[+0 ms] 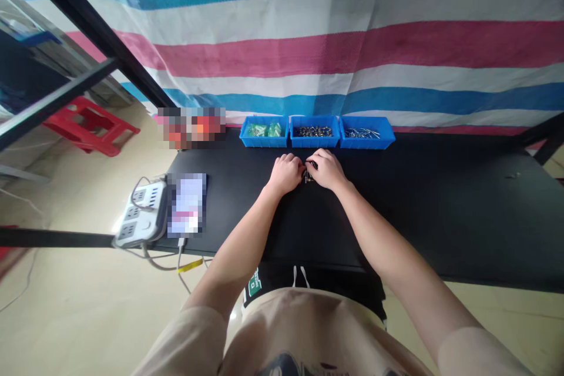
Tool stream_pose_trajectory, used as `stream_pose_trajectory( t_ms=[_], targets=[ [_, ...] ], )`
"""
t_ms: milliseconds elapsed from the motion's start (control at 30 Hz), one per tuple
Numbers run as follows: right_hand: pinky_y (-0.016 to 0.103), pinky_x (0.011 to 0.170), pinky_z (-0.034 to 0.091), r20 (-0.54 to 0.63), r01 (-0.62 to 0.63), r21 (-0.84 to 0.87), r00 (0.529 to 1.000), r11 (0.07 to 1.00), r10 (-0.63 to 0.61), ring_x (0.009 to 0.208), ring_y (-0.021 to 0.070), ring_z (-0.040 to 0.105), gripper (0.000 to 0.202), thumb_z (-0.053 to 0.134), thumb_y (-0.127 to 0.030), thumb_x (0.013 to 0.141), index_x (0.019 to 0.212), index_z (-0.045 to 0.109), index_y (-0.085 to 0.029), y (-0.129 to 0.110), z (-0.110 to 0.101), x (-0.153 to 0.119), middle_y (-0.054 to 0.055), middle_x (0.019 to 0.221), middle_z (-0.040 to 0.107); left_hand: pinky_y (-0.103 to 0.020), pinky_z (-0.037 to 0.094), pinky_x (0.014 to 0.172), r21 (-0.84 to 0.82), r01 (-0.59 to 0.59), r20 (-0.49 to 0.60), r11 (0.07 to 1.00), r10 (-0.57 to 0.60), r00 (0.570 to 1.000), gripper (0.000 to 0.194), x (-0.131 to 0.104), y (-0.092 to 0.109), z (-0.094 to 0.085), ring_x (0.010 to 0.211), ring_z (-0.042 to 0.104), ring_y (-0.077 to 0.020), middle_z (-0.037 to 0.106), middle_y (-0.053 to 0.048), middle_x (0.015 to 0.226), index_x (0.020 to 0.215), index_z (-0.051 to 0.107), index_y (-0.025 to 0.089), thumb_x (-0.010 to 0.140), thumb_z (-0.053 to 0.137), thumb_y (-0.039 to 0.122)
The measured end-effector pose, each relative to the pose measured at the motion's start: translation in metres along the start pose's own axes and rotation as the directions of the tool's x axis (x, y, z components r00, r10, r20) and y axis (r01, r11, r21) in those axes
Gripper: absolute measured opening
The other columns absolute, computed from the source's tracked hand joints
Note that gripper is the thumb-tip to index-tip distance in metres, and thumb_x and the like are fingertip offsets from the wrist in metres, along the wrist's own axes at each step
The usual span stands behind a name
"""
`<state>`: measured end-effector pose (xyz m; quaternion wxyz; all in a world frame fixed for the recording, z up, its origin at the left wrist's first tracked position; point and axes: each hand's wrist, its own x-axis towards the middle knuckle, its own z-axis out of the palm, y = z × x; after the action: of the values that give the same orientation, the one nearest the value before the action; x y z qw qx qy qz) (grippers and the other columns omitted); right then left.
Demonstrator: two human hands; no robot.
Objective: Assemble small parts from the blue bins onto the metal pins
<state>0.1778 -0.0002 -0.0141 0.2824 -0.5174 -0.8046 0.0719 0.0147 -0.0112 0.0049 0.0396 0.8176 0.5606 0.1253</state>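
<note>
My left hand (pixel 286 173) and my right hand (pixel 325 169) meet over the black table, just in front of the middle blue bin. Both have their fingers curled into a pinch. Between the fingertips is a small cluster of dark and shiny metal pieces (pixel 309 177), too small to name. Fingers hide most of it, so what each hand grips cannot be made out. Behind the hands stand three blue bins: the left bin (pixel 264 142) has green and pale pieces, the middle bin (pixel 315 142) small brass-coloured parts, and the right bin (pixel 366 144) thin silvery metal pieces.
On the table's left end are a white power strip (pixel 143 214) with cables and a blurred flat device (pixel 187 205). Blurred orange objects (pixel 194 129) sit at the back left corner. A striped sheet (pixel 273 59) hangs behind. A red stool (pixel 90 123) stands on the floor.
</note>
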Motion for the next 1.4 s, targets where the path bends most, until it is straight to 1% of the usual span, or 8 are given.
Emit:
stream_pose_trajectory(
  t_ms=[300, 533, 700, 900, 1067, 1167, 1267, 1400],
  targets=[
    [0.036, 0.083, 0.047, -0.007, 0.026, 0.024, 1.000, 0.999, -0.026, 0.091, 0.0232, 0.057, 0.019, 0.054, -0.023, 0.089, 0.088, 0.072, -0.019, -0.001, -0.002, 0.001, 0.009, 0.095, 0.065, -0.037, 0.044, 0.080, -0.114, -0.013, -0.064, 0.993, 0.006, 0.998, 0.019, 0.003, -0.001, 0.001, 0.093, 0.061, -0.0261, 0.068, -0.011, 0.096, 0.094, 0.063, 0.014, 0.095, 0.049, 0.029],
    [0.035, 0.086, 0.049, -0.111, 0.164, 0.162, 0.983, 0.973, -0.147, 0.093, 0.0224, 0.057, 0.023, 0.049, -0.024, 0.091, 0.096, 0.070, -0.017, -0.004, -0.004, -0.002, 0.009, 0.093, 0.064, -0.029, 0.047, 0.077, -0.413, -0.094, -0.213, 0.906, 0.004, 0.977, 0.014, 0.003, -0.004, -0.001, 0.080, 0.062, -0.0176, 0.069, -0.006, 0.086, 0.087, 0.062, 0.017, 0.092, 0.054, 0.028],
    [0.037, 0.090, 0.047, -0.132, 0.154, 0.198, 0.983, 0.968, -0.129, 0.096, 0.0226, 0.058, 0.026, 0.046, -0.029, 0.094, 0.102, 0.069, -0.019, -0.006, -0.009, -0.001, 0.009, 0.098, 0.066, -0.025, 0.047, 0.069, -0.553, -0.037, -0.187, 0.832, -0.081, 0.979, 0.018, 0.002, -0.006, -0.004, 0.070, 0.060, -0.0132, 0.068, -0.002, 0.078, 0.085, 0.063, 0.017, 0.089, 0.057, 0.033],
    [0.037, 0.084, 0.047, -0.077, 0.190, 0.237, 0.981, 0.953, -0.176, 0.084, 0.0206, 0.058, 0.026, 0.048, -0.030, 0.093, 0.086, 0.071, -0.020, -0.002, -0.013, 0.001, 0.007, 0.087, 0.068, -0.024, 0.046, 0.066, -0.621, -0.020, -0.176, 0.783, -0.114, 0.978, 0.021, 0.001, -0.006, -0.005, 0.068, 0.059, -0.0128, 0.067, -0.001, 0.076, 0.084, 0.064, 0.016, 0.087, 0.058, 0.035],
    [0.030, 0.067, 0.046, -0.203, 0.087, 0.438, 0.979, 0.895, 0.004, 0.068, 0.0160, 0.057, 0.021, 0.056, -0.031, 0.085, 0.072, 0.067, -0.019, 0.001, -0.020, 0.001, 0.003, 0.073, 0.065, -0.024, 0.048, 0.071, -0.661, -0.028, -0.244, 0.750, -0.180, 0.953, 0.026, 0.001, -0.006, -0.006, 0.072, 0.061, -0.0125, 0.068, -0.002, 0.084, 0.101, 0.061, 0.017, 0.087, 0.058, 0.039],
    [0.027, 0.059, 0.043, -0.310, -0.057, 0.616, 0.900, 0.786, 0.307, 0.058, 0.0129, 0.054, 0.020, 0.062, -0.035, 0.079, 0.068, 0.065, -0.018, 0.010, -0.025, 0.005, 0.000, 0.064, 0.061, -0.025, 0.049, 0.071, -0.647, -0.012, -0.275, 0.762, -0.219, 0.936, 0.028, 0.003, -0.009, -0.004, 0.072, 0.060, -0.0129, 0.067, -0.002, 0.083, 0.104, 0.060, 0.017, 0.087, 0.058, 0.040],
    [0.023, 0.052, 0.040, -0.347, -0.114, 0.790, 0.727, 0.602, 0.592, 0.052, 0.0103, 0.050, 0.023, 0.066, -0.040, 0.073, 0.071, 0.064, -0.018, 0.026, -0.028, 0.013, -0.004, 0.056, 0.056, -0.026, 0.049, 0.070, -0.643, -0.024, -0.286, 0.766, -0.211, 0.935, 0.028, 0.005, -0.012, -0.003, 0.070, 0.059, -0.0132, 0.065, -0.002, 0.081, 0.104, 0.060, 0.017, 0.086, 0.057, 0.040],
    [0.019, 0.040, 0.029, -0.247, -0.116, 0.932, 0.494, 0.344, 0.834, 0.040, 0.0065, 0.040, 0.025, 0.066, -0.043, 0.072, 0.077, 0.061, -0.018, 0.051, -0.034, 0.021, -0.009, 0.048, 0.047, -0.028, 0.049, 0.071, -0.634, -0.030, -0.283, 0.772, -0.196, 0.939, 0.027, 0.006, -0.012, -0.004, 0.072, 0.060, -0.0144, 0.067, -0.004, 0.087, 0.103, 0.060, 0.018, 0.085, 0.057, 0.038]
  ],
)
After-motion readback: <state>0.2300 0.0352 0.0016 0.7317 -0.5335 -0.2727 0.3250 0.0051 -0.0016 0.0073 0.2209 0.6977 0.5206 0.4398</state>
